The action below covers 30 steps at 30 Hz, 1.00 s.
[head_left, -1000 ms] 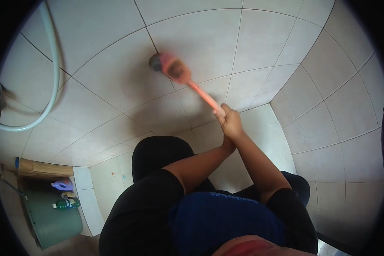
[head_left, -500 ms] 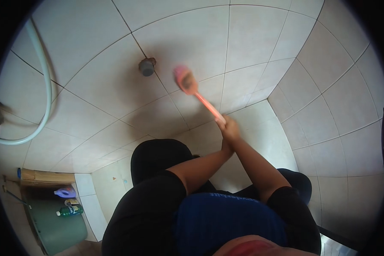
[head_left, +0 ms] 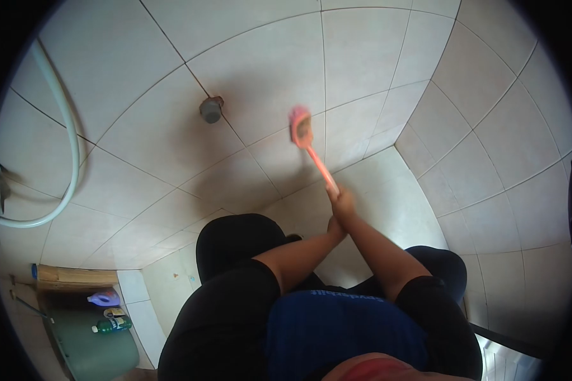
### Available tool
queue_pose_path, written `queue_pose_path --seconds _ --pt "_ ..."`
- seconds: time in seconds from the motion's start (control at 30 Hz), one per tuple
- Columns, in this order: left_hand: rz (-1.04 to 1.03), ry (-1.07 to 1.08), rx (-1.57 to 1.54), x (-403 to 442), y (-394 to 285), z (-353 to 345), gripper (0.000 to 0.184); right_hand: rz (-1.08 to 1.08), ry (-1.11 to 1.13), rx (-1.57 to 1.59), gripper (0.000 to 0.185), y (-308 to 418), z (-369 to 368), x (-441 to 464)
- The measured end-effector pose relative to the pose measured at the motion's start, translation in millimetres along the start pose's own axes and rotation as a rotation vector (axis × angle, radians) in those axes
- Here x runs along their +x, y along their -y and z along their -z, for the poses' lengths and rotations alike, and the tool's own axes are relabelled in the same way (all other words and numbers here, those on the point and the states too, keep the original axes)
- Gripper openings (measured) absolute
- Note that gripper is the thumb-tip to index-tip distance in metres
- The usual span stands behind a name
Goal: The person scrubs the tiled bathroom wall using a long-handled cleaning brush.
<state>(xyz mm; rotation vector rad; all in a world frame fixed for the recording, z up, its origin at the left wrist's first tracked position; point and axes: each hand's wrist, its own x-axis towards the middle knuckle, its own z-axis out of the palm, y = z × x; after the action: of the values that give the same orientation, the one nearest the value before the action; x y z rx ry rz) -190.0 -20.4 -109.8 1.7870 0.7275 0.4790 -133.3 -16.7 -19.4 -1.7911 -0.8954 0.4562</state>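
The brush (head_left: pixel 316 160) is made of orange-pink plastic, it seems, with a slim, smooth handle and an oval head that has a darker middle. The end of the head is a brighter pink and blurred, so its texture cannot be read. The brush is slanted, with its head at the tiled wall (head_left: pixel 267 63), to the right of a grey plug (head_left: pixel 210 111); I cannot tell if it touches the tiles. The right hand (head_left: pixel 342 202) has its fingers closed around the lower end of the handle. The left hand (head_left: pixel 337 226) is just below it, partly hidden behind the right wrist; how far its fingers are open, and whether they hold the handle, I cannot tell.

The wall has large, pale, glossy tiles with thin dark joints, and the plug is short and round, sitting on a rough brownish patch. A side wall (head_left: pixel 489 140) of similar tiles stands at right, and the floor (head_left: pixel 394 184) between is pale and smooth. At left a whitish hose (head_left: pixel 70 133) hangs in a curve. Below are a wooden board (head_left: pixel 79 275), a purple bottle (head_left: pixel 105 297), a green bottle (head_left: pixel 112 326) and a dull green tub (head_left: pixel 102 355).
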Motion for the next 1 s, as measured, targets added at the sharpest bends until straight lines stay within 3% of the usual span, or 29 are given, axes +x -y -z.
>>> queue_pose_path --seconds 0.07,0.1,0.13,0.23,0.3,0.37,0.43,0.53,0.6,0.67,0.7,0.73,0.8,0.87,0.9,0.97,1.0 --pt "-0.105 -0.073 -0.389 18 -34 11 0.030 -0.081 0.072 0.007 0.039 56 22 24" --pt "-0.140 -0.087 -0.555 26 -53 17 0.029 0.034 0.059 -0.015 0.039 80 29 33" --pt "-0.159 -0.082 -0.567 33 -66 24 0.028 0.148 0.047 -0.036 0.039 96 35 39" --pt "-0.211 -0.059 -0.594 41 -67 33 0.025 0.082 0.089 0.016 0.039 113 42 43" --pt "-0.052 0.065 -0.126 33 -28 30 0.034 0.069 0.029 0.011 0.039 70 25 29" --pt "0.237 0.300 0.108 9 -10 27 0.042 0.004 -0.034 -0.002 0.041 6 4 5" --pt "0.284 0.254 0.150 -21 12 3 0.045 -0.051 -0.046 -0.002 0.042 -27 -6 -12" --pt "0.366 0.279 0.164 -19 -8 -4 0.041 -0.093 -0.208 0.006 0.044 -29 2 -18" --pt "0.191 0.285 0.205 7 -29 8 0.044 -0.263 -0.060 -0.034 0.042 0 24 12" --pt "-0.022 0.114 -0.017 29 -63 20 0.042 -0.006 -0.231 0.106 0.038 37 33 39" --pt "-0.096 0.060 -0.089 41 -77 24 0.041 -0.006 -0.233 0.104 0.038 60 44 47" --pt "-0.063 0.046 -0.423 52 -84 24 0.041 0.004 -0.175 0.110 0.036 84 56 52" --pt "-0.020 0.037 -0.753 51 -71 22 0.040 0.012 -0.142 0.163 0.036 89 55 50" --pt "0.025 0.177 -0.173 42 -29 20 0.042 0.026 -0.204 0.092 0.038 29 23 36" --pt "0.153 0.198 -0.162 24 -30 20 0.039 0.044 -0.257 0.018 0.040 0 10 25" --pt "0.348 0.304 -0.090 -16 -12 10 0.038 -0.224 -0.080 -0.074 0.044 -33 2 -11" --pt "0.418 0.392 -0.028 -23 2 3 0.039 -0.227 -0.088 -0.068 0.044 -48 -1 -16"
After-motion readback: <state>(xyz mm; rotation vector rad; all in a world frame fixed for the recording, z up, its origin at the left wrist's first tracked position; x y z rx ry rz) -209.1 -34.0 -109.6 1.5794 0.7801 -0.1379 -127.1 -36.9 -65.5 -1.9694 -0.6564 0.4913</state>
